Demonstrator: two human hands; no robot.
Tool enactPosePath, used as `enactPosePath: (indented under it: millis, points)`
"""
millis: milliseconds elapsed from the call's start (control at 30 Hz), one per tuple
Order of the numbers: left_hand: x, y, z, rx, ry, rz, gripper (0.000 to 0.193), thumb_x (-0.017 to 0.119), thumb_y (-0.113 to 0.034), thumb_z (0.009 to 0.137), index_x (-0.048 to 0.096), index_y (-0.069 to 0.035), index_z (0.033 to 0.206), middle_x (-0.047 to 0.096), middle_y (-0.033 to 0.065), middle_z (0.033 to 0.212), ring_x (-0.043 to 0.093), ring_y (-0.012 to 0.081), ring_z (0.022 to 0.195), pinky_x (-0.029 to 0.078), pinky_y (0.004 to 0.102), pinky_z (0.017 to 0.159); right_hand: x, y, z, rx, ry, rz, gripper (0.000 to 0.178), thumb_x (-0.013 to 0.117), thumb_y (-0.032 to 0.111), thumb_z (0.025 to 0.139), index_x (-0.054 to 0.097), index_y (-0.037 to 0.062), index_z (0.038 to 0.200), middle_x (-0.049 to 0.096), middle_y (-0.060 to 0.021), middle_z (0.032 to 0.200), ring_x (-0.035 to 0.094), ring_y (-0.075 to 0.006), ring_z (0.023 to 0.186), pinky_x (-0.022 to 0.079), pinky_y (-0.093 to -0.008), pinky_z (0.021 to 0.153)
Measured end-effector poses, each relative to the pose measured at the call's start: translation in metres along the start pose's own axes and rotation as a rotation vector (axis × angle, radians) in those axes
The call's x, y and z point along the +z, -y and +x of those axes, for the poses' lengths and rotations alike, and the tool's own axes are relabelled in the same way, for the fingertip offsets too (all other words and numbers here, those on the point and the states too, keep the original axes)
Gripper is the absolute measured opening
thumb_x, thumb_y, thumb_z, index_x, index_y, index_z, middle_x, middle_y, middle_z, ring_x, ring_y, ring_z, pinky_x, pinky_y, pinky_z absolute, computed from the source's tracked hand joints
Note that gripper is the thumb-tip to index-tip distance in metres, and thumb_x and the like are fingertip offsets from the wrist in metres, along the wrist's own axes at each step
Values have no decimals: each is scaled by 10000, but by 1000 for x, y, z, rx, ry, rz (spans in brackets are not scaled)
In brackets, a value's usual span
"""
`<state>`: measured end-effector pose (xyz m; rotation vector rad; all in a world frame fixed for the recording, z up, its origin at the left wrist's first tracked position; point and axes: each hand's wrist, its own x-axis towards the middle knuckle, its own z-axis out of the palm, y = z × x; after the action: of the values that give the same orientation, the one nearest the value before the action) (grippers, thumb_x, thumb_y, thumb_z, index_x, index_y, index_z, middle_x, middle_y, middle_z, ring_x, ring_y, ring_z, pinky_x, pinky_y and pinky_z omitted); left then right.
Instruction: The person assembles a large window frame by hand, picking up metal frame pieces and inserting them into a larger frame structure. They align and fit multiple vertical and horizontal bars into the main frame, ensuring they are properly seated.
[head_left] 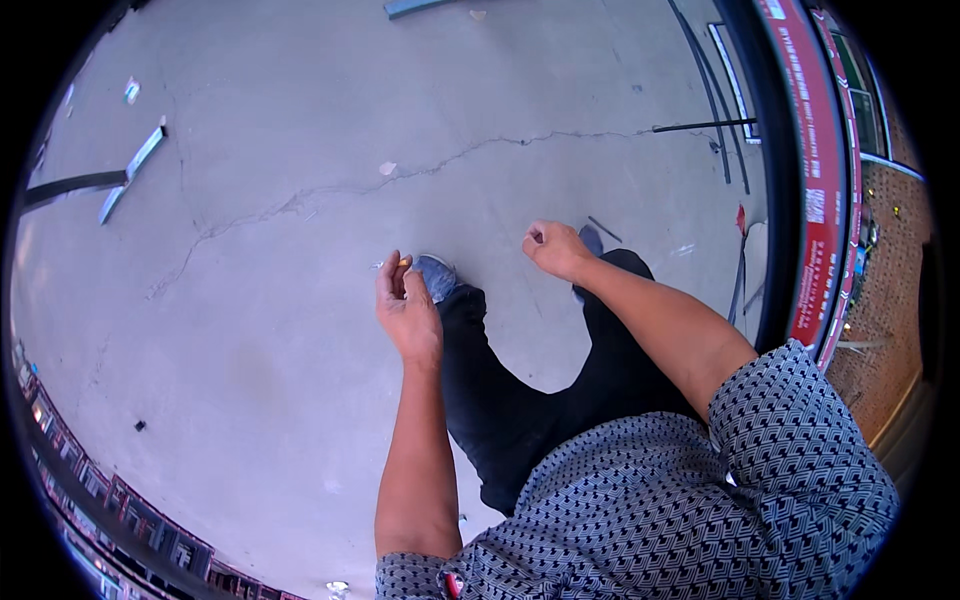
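Observation:
My left hand (408, 310) is raised above the floor near my left shoe (435, 277), its fingers bent. Between the fingers it pinches a cigarette (404, 262); the orange filter end shows on one side and a pale tip on the other. My right hand (556, 248) hangs over the floor beside my right shoe (591, 240). Its fingers curl into a loose fist, and whatever may be inside is hidden. My knees, in dark trousers (520, 400), are spread apart below the hands.
A long crack runs across the grey concrete floor (280, 300). Metal strips (133, 172) lie at the left, and dark strips (712, 100) at the upper right. A red printed panel (815, 200) with a dark frame stands along the right. Shelving (140, 520) lines the lower left.

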<state>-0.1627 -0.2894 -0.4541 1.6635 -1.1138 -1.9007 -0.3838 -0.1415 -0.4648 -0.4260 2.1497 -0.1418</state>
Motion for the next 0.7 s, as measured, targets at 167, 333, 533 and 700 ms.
enactPosePath:
  millis: [167,333,533,700]
  points:
    - [25,46,61,-10,41,-19,463,614,-54,1055,577,67,1500,699,120,1341,639,140,1149,510,281,1003,10,-73,102,119,-108,7,338,649,311,965,754,32,1124,789,-215,1095,748,-406,1076,578,-473,957]
    - [62,73,127,33,143,63,437,591,-48,1086,586,35,1514,686,114,1387,641,153,1186,509,301,1018,28,-175,193,147,-51,-188,319,656,318,964,751,39,1086,782,-225,1090,742,-422,1062,579,-482,944]
    - [49,104,194,-11,137,307,452,559,-144,1131,574,-57,1575,675,100,1435,643,180,1234,504,355,1073,-1,-249,275,66,46,-295,341,636,324,971,740,28,1105,767,-257,1104,725,-451,1088,572,-521,956]
    - [45,115,239,103,89,438,511,568,-297,1135,554,-137,1620,657,105,1482,624,219,1249,477,419,1115,-97,-311,314,37,67,-386,367,615,346,980,742,32,1123,770,-252,1127,723,-447,1119,568,-525,972]
